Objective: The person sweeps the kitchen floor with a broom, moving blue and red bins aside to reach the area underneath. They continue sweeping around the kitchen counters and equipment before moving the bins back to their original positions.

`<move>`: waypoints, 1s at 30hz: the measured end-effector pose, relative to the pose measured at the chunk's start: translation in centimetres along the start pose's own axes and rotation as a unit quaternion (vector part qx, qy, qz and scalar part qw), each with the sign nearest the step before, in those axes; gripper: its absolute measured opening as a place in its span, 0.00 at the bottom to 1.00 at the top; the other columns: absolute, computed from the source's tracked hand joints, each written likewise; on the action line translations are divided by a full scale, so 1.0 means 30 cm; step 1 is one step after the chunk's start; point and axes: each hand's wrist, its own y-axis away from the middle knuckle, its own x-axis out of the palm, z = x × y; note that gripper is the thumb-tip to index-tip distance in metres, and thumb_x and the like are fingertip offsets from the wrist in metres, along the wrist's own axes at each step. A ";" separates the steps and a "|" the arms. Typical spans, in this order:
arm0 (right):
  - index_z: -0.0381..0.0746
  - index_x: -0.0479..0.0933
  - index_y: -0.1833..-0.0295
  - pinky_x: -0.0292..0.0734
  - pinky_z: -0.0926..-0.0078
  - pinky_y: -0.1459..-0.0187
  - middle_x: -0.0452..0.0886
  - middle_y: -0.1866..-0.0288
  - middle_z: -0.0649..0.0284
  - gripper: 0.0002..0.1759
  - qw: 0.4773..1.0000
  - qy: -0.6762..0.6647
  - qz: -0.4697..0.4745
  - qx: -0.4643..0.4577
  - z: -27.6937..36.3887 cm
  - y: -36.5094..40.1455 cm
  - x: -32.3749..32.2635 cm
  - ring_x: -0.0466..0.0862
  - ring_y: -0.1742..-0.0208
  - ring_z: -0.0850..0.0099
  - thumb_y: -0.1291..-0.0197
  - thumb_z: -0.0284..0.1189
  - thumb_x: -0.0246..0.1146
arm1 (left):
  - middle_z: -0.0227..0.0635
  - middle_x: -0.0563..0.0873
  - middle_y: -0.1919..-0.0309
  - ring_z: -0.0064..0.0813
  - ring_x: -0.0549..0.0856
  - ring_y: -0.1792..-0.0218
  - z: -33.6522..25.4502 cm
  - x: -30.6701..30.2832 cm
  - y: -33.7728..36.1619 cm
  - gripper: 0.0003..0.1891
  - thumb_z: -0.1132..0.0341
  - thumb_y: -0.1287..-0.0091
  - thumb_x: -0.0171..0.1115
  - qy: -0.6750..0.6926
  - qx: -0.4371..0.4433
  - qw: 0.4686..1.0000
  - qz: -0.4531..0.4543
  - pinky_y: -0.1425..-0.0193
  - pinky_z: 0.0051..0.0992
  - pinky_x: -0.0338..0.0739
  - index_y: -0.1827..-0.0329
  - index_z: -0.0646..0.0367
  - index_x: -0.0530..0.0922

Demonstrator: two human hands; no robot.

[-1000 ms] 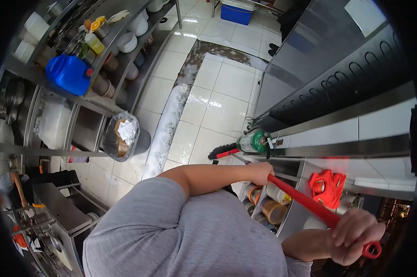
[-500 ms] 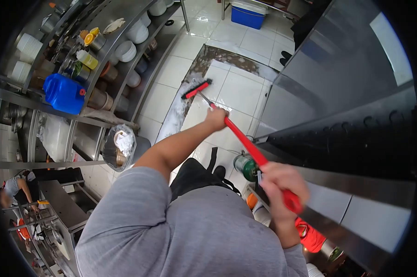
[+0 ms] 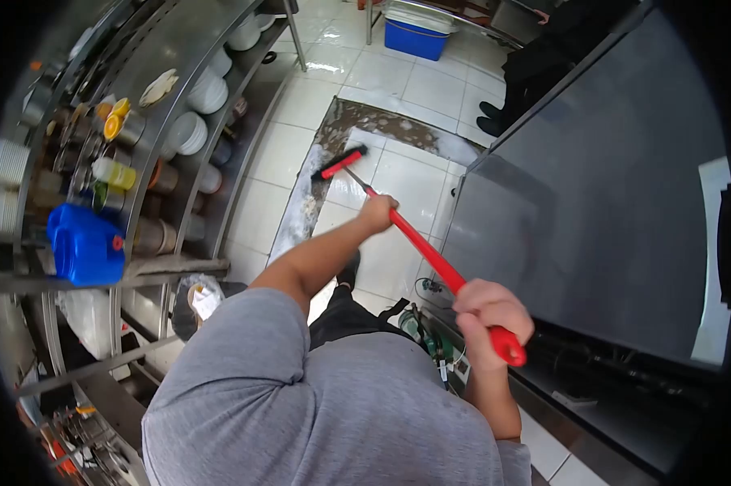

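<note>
A long red-handled floor brush (image 3: pixel 430 253) slants across the view in front of me, from lower right to upper left. My left hand (image 3: pixel 378 214) is wrapped round the lower part of its shaft. Close to the end loop, my right hand (image 3: pixel 493 317) grips the top of the handle. The red head with dark bristles (image 3: pixel 340 163) rests at the inner edge of a brownish, L-shaped floor channel (image 3: pixel 386 121). White suds (image 3: pixel 301 215) lie along that channel, beside wet white tiles (image 3: pixel 402 174).
Metal shelving (image 3: pixel 252 134) with bowls, bottles and a blue jerrycan (image 3: pixel 86 245) lines the left. A lined bin (image 3: pixel 194 304) stands below it. A large grey metal appliance (image 3: pixel 576 186) fills the right. Ahead are a blue cooler (image 3: pixel 414 39) and a person in dark clothes (image 3: pixel 535 69).
My view has shifted forward and turned, with the green cylinder now partly hidden beside my body. Both hands keep hold of the floor brush, its head still at the channel.
</note>
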 end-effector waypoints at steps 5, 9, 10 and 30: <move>0.37 0.67 0.75 0.68 0.75 0.82 0.74 0.79 0.56 0.15 0.977 -0.126 0.106 -0.133 0.091 -0.328 -0.130 0.75 0.82 0.65 0.57 0.19 0.69 | 0.48 0.78 0.80 0.52 0.79 0.71 -0.174 -0.206 -0.176 0.10 0.63 0.54 0.60 0.021 0.147 0.988 0.048 0.61 0.46 0.73 0.84 0.61 0.74; 0.43 0.60 0.76 0.66 0.82 0.87 0.69 0.85 0.69 0.16 0.985 -0.066 0.037 -0.155 0.105 -0.552 -0.032 0.72 0.88 0.77 0.52 0.19 0.62 | 0.48 0.81 0.77 0.51 0.81 0.66 -0.326 -0.294 -0.184 0.09 0.63 0.50 0.57 0.113 0.084 0.966 0.217 0.57 0.44 0.75 0.80 0.59 0.79; 0.43 0.61 0.75 0.66 0.82 0.86 0.68 0.85 0.70 0.15 0.985 -0.066 0.085 -0.134 0.065 -0.593 -0.031 0.72 0.88 0.78 0.51 0.21 0.64 | 0.48 0.81 0.77 0.51 0.81 0.66 -0.295 -0.296 -0.219 0.10 0.62 0.50 0.58 0.113 0.103 0.968 0.201 0.58 0.45 0.75 0.80 0.59 0.78; 0.34 0.73 0.67 0.67 0.66 0.40 0.80 0.56 0.56 0.05 0.982 0.094 -0.162 0.034 -1.393 -1.272 -0.184 0.77 0.46 0.61 0.46 0.17 0.62 | 0.38 0.68 0.34 0.45 0.63 0.32 0.325 -0.450 -1.735 0.28 0.56 0.47 0.69 -0.045 -0.058 0.997 -0.036 0.37 0.55 0.62 0.41 0.43 0.73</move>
